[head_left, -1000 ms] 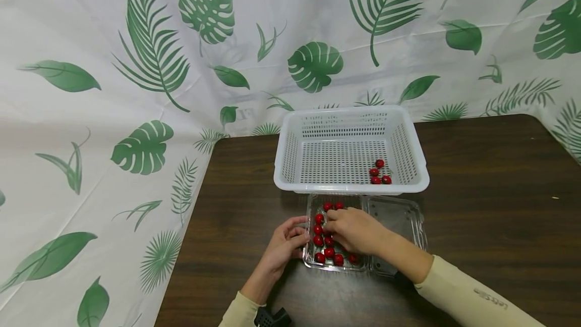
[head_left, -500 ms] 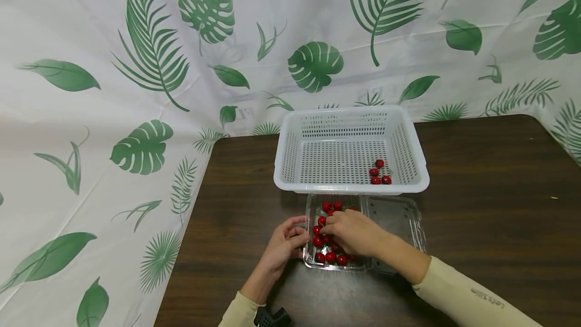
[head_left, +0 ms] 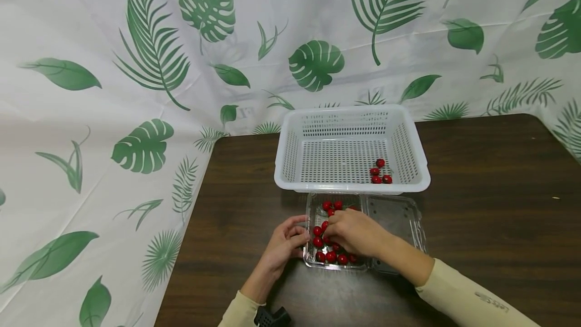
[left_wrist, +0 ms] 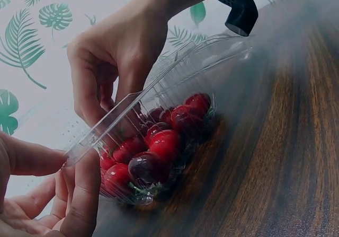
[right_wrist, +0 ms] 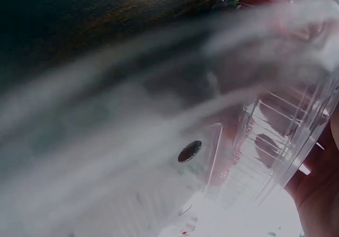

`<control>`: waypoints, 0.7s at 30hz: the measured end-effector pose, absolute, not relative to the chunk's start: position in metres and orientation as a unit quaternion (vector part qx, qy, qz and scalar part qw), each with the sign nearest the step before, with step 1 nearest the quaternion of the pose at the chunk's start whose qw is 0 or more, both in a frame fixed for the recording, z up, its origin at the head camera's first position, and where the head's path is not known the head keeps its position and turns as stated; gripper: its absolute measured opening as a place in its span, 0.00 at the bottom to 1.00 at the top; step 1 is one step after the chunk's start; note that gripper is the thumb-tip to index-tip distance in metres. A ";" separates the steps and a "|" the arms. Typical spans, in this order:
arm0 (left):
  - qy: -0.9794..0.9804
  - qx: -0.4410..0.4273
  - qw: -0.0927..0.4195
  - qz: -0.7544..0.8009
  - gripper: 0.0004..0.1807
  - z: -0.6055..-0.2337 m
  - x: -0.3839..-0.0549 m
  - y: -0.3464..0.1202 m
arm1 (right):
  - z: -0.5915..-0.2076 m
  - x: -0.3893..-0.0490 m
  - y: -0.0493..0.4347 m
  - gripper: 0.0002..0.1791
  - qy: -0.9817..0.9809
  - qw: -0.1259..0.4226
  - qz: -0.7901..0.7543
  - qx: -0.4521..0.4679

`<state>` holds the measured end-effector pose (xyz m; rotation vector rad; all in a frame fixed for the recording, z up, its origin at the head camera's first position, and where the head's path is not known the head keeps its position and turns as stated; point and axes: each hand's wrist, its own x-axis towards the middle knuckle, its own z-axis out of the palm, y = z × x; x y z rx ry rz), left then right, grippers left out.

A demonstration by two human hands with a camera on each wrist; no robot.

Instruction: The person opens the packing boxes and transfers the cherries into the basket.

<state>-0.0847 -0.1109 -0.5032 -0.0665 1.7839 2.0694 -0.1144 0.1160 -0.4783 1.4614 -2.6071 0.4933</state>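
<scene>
A clear plastic clamshell container [head_left: 333, 267] stands on the table, its lid [head_left: 394, 218] folded out to the right. Several red cherries [left_wrist: 163, 143], some darker and with green stems, lie inside it. My left hand [head_left: 281, 242] pinches the container's left rim between thumb and fingers. From the right, my right hand [head_left: 356, 231] reaches over the rim, fingers pointing down among the cherries. Its fingertips are hidden behind the container wall and fruit in the left wrist view, so I cannot tell whether a cherry is gripped. The right wrist view is mostly blurred clear plastic.
A white perforated basket [head_left: 349, 187] stands right behind the container, with several cherries [head_left: 380, 171] in its front right corner. The dark wooden table [head_left: 481, 191] extends to both sides. A white leaf-print sheet [head_left: 254, 54] hangs behind.
My right hand has shifted slightly within the container. Cherries near its fingers have moved a little toward the right and front. My left hand keeps its hold on the rim.
</scene>
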 end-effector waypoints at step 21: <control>0.643 -0.028 0.206 0.737 0.26 -0.502 -0.086 -0.111 | -0.483 -0.114 0.122 0.10 -0.887 0.060 0.096 0.448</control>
